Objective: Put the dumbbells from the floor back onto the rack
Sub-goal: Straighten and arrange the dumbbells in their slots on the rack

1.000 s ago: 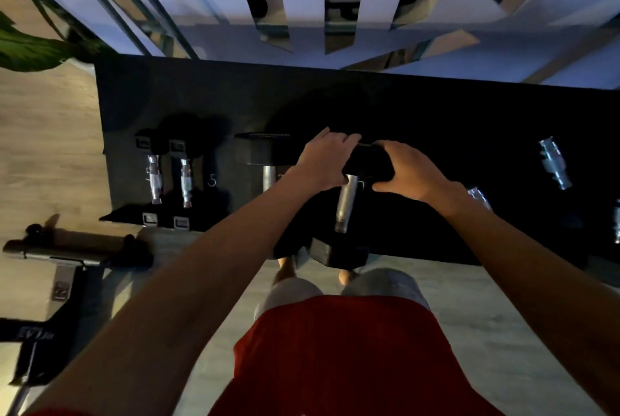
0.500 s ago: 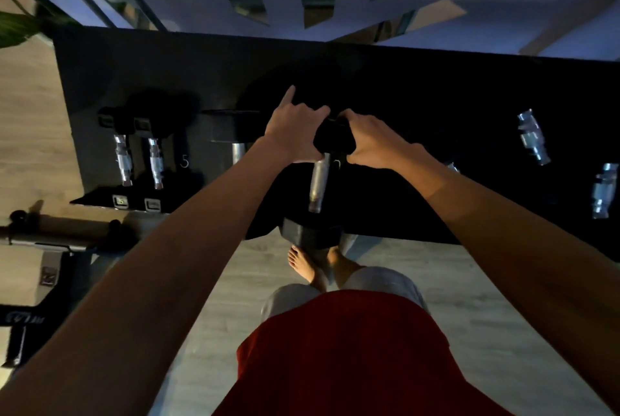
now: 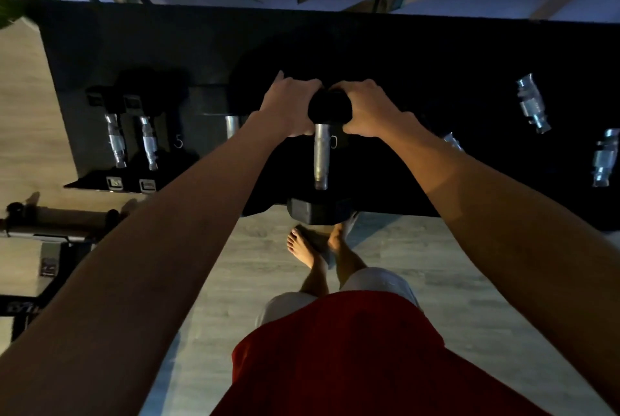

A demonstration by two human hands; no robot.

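Observation:
A black hex dumbbell (image 3: 321,160) with a steel handle lies front to back on the dark rack (image 3: 419,56). Its near head juts over the rack's front edge. My left hand (image 3: 289,103) and my right hand (image 3: 364,107) clasp the far head from either side. Two small dumbbells (image 3: 132,137) sit side by side at the rack's left end, and another dumbbell (image 3: 231,120) lies just left of my left wrist. Steel handles of two more dumbbells (image 3: 533,103) show at the right.
A black bench or machine frame (image 3: 43,231) stands on the wooden floor at the left. My bare feet (image 3: 322,248) are on the grey floor right under the rack's front edge. A green plant (image 3: 10,9) is at the top left corner.
Both hands have stayed clasped on the dumbbell's far head. The dumbbell has slid a little further onto the rack, and my view has tilted down so my feet show.

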